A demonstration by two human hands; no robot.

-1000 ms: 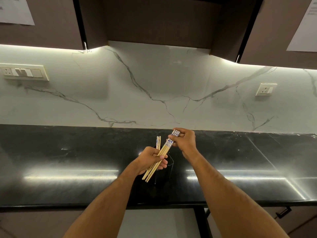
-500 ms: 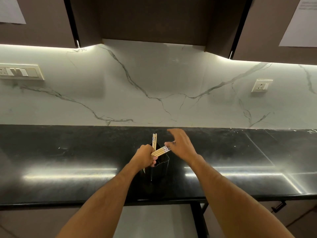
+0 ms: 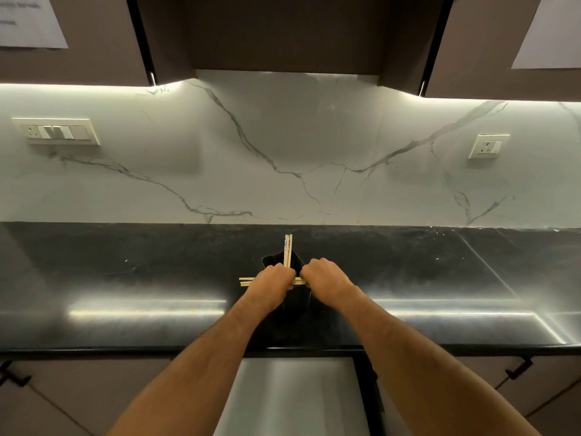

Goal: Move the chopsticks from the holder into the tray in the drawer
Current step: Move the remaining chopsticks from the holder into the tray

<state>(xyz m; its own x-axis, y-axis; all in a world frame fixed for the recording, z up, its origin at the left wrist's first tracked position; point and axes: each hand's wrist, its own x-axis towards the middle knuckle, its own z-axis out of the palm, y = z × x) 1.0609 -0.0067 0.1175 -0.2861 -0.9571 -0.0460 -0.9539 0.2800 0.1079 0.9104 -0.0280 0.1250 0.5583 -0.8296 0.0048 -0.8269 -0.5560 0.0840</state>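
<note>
A pale marble backsplash (image 3: 283,146) with grey veins fills the upper view, under dark wall cabinets (image 3: 283,29), and below it runs a glossy black countertop (image 3: 125,278) that mirrors the strip lighting. At the bottom edge a pale drawer (image 3: 295,394) appears to stand open beneath the counter, though its inside reads as a flat grey surface and no tray can be made out in it. On the counter, straight ahead, stands a dark holder (image 3: 276,261), hard to separate from the black stone, with a pair of upright chopsticks (image 3: 288,250) rising out of it. Just in front, the left hand (image 3: 273,280) has its fingers curled round a horizontal bundle of chopsticks (image 3: 246,281), whose ends poke out to the left of the fist. The right hand (image 3: 325,278) is fisted against the bundle's other end, apparently gripping it too, though its fingertips are hidden. These light wooden sticks look stiff and smooth, so they will likely carry almost no weight yet slide against one another and fan out if held loosely. A firm wrap round the middle of the bundle seems safest, while the upright pair is best pinched near its exposed tops.
</note>
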